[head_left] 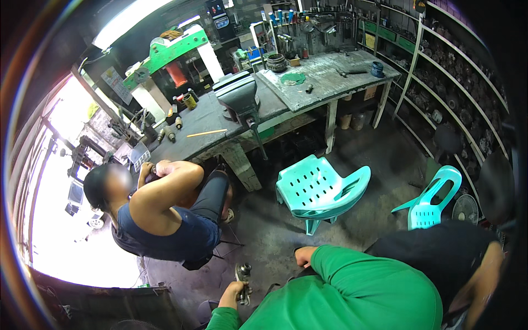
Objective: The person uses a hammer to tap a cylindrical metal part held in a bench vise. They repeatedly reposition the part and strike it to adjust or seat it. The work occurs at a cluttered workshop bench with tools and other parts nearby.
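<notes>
My left hand [240,289] comes from the lower edge in a green sleeve, closed on a metal fitting [242,274] with a round top. My right hand [302,257], also below a green sleeve, is to its right and higher, over something dark; its fingers are bent down and partly hidden, so I cannot tell what they hold. At the left a seated person [162,225] in a dark tank top and cap has both hands raised near the bench edge around a small object I cannot make out.
A long workbench [203,110] carries a vise [236,93], tools and cans. Two turquoise plastic chairs [311,187] [426,209] stand beside a fan [465,209]. Loaded shelving [445,71] lines the right. A bright doorway is at the left. A dark shape with bare skin fills the lower right.
</notes>
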The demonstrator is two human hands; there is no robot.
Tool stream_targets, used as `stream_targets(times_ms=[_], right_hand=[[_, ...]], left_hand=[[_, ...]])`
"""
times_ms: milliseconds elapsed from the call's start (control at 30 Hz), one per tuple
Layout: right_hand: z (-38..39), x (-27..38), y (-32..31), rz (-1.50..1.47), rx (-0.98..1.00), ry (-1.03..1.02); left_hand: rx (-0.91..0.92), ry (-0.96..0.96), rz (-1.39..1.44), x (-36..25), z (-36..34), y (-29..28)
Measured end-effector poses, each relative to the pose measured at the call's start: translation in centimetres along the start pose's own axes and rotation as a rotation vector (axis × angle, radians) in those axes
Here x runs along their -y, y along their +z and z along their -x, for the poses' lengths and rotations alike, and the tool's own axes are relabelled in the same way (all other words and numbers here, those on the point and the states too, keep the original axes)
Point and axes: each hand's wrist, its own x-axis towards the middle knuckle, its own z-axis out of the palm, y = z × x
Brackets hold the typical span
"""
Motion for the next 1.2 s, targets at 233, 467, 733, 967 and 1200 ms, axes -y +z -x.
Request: stream_targets(times_ms=[233, 467, 733, 967, 1200], right_hand=[[-1.4, -11.9, 1.3, -0.55, -0.154, 0.098], [10.7, -20.5, -0.7, -0.518, -0.213, 0.606], [20.3, -25.4, 0.4, -1.169, -0.371, 1.024], [23.2, -33.2, -3.6, -1.037, -0.345, 0.964], [23.4, -48.2, -12.3, -0.712, -0.585, 0.789]], left_hand=[[-0.19, -0.041, -0.723, -1.3, 3.5, -0.2], [-0.2, -0.01, -0.861, -1.7, 4.1, 2.5], [-0.144, -0.001, -0.824, -5.0, 0.5, 5.5], [-0.177, -0.065, -0.63, -7.5, -1.0, 9.9], [-0.288, -0.103, -0.287, -7.9, -0.4, 22.4]])
